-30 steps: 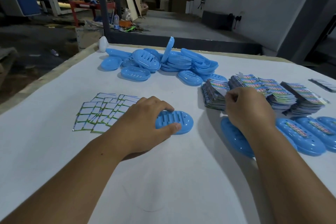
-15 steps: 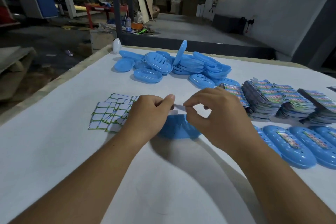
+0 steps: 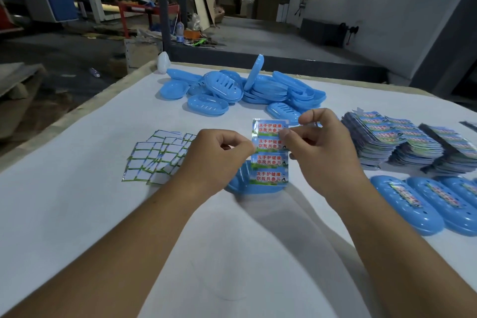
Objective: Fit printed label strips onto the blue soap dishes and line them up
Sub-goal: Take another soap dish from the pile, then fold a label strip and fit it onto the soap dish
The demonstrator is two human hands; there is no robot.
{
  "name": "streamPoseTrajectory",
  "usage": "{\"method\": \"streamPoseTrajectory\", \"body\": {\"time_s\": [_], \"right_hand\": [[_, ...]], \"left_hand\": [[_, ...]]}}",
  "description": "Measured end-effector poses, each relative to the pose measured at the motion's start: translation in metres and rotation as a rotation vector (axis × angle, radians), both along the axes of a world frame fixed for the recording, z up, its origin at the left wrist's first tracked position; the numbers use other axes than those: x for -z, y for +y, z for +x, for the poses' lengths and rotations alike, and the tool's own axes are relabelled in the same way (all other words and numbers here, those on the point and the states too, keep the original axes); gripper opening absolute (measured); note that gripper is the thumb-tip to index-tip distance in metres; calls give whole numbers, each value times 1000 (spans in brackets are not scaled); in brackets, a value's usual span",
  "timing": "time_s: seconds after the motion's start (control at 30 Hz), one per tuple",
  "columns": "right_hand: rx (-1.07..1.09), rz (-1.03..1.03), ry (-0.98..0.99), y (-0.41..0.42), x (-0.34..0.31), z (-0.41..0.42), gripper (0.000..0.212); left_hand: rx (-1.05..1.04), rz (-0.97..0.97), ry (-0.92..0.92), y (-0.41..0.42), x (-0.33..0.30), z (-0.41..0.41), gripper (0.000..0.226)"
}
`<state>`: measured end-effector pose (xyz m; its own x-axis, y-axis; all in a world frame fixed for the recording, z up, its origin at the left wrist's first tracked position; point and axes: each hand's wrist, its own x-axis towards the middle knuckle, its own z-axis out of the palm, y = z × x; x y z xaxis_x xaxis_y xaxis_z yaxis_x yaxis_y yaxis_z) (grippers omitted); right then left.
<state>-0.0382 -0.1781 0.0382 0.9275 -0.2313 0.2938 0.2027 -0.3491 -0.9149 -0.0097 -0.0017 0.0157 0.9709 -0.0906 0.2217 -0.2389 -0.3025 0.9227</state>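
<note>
Since half a second ago I see the label strip (image 3: 269,152) raised upright between both hands, print facing me. My left hand (image 3: 214,160) pinches its left edge, my right hand (image 3: 320,147) its upper right. It hangs just above the blue soap dish (image 3: 247,186) on the white table (image 3: 77,214); labelled dishes (image 3: 413,204) lie in a row at right.

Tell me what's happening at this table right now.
A person is fitting printed labels onto blue soap dishes. Both hands, left hand and right hand, pinch a label sheet upright above a soap dish on the white table. Finished dishes with labels lie in a row at the right, label stacks behind them, a pile of unlabelled dishes at the far side, and blank backing pieces at the left.
</note>
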Motion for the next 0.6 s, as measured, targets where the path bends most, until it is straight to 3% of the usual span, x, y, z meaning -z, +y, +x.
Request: {"method": "streamPoseTrajectory", "body": {"time_s": [0.2, 0.4, 0.6], "right_hand": [[-54, 49, 23, 0, -3, -2, 23], [-38, 11, 68, -1, -1, 0, 24], [31, -350, -44, -5, 5, 1, 15]], "left_hand": [[-86, -84, -43, 3, -4, 3, 22], [-71, -27, -41, 1, -3, 1, 23], [6, -40, -37, 0, -4, -3, 12]]}}
